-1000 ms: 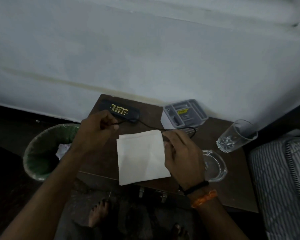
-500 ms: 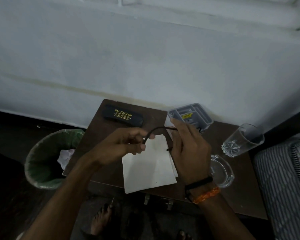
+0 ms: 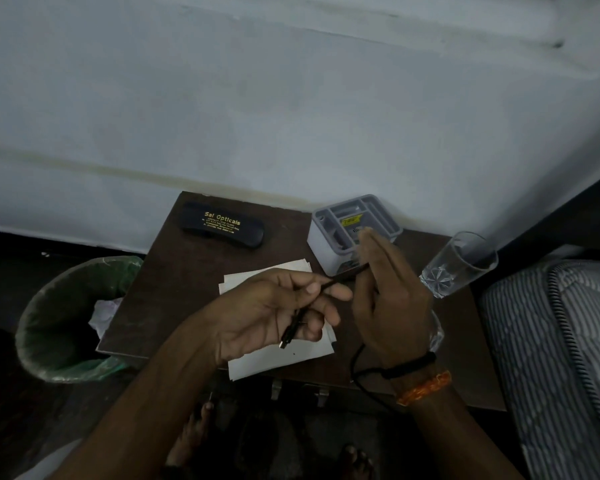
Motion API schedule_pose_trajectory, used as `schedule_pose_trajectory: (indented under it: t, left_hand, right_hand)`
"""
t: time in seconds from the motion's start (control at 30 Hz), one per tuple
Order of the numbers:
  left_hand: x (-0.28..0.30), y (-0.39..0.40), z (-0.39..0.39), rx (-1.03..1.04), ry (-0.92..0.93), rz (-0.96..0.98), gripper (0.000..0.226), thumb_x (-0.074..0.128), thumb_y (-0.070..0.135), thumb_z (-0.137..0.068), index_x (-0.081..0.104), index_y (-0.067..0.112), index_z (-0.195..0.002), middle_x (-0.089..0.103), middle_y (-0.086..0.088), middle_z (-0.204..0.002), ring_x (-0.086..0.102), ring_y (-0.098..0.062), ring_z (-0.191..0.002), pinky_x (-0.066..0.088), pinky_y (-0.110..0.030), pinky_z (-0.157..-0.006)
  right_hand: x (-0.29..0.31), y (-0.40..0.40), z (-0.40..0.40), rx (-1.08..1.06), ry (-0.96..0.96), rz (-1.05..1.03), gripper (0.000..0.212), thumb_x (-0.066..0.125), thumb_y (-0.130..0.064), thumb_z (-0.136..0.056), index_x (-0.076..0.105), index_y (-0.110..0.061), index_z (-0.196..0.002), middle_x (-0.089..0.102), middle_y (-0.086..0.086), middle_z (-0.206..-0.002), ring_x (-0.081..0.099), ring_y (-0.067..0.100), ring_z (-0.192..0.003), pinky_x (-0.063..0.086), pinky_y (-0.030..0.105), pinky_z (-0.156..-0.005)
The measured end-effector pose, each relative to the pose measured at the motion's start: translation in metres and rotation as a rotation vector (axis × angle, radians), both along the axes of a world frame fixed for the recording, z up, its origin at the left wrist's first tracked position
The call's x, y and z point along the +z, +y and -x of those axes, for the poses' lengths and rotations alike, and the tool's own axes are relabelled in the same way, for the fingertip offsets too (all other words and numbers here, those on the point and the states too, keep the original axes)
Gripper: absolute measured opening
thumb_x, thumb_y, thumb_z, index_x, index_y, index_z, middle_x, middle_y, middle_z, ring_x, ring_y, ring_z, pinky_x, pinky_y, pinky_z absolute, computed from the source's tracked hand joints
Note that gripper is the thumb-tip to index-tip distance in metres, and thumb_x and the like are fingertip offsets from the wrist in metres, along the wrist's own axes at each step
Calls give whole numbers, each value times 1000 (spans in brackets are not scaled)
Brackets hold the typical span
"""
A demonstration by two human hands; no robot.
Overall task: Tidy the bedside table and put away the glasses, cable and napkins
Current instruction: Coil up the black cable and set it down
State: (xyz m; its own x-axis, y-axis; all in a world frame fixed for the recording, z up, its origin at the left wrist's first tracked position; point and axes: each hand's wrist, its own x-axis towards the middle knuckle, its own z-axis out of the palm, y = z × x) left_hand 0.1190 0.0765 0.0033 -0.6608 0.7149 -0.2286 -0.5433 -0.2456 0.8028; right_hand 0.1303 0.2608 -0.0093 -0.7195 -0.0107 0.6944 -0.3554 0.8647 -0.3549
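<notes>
Now: cable held in both hands above the napkins, partway through being gathered.

Nearest, a slack loop of the cable [image 3: 355, 367] hangs by the right wrist; the left hand [image 3: 271, 317] pinches it between thumb and curled fingers, plug end dangling below the palm. From that pinch the cable's long axis runs up and right to the right hand [image 3: 388, 306], whose fingers stand nearly straight with the cable passing round them. Beneath lie the napkins [image 3: 278, 358] on the bedside table [image 3: 174, 289]. Farther back sit the grey organiser [image 3: 329, 258] and, far left, the glasses case [image 3: 222, 228]. Winding likely falls to the left hand.
</notes>
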Motion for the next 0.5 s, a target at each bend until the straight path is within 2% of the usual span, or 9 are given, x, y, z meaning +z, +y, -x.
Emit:
schedule_pose_trajectory:
  t: [0.13,0.2,0.3,0.4,0.5]
  left_hand:
    - [1,2,-6,-108,11,-163,23,45,5,-95,64,1,-107,70,-12,-86,65,-15,-67,53,-28,-67]
    - [4,2,-6,-146,28,-305,17,46,2,-95,62,5,-102,72,-14,-96,71,-19,-78,56,-31,-74]
    - [9,2,-3,-157,53,-558,19,41,-3,-98,57,2,-107,67,-21,-117,69,-27,-103,54,-38,-90]
    - [10,5,0,-97,54,-756,28,30,-9,-99,52,-5,-116,58,-26,-129,61,-33,-117,45,-44,-103]
    - [10,5,3,21,37,-858,35,26,-12,-98,49,-7,-124,51,-27,-138,54,-34,-127,38,-46,-110]
  right_hand:
    - [5,18,-1,-56,23,-12,38,42,-9,-93,66,1,-121,68,17,-118,69,28,-101,47,21,-87]
    - [8,23,0,-79,33,35,32,46,-7,-96,67,-1,-120,70,14,-111,69,25,-94,46,18,-85]
    - [9,23,-3,-30,38,8,30,54,-3,-94,67,-4,-122,71,10,-107,69,23,-92,53,27,-82]
    - [12,10,-7,55,15,-58,36,50,-6,-90,68,-9,-121,73,5,-96,59,22,-86,50,33,-75]
    - [13,-7,-5,153,-39,-106,34,45,-11,-92,70,-10,-115,72,2,-88,53,25,-82,48,37,-71]
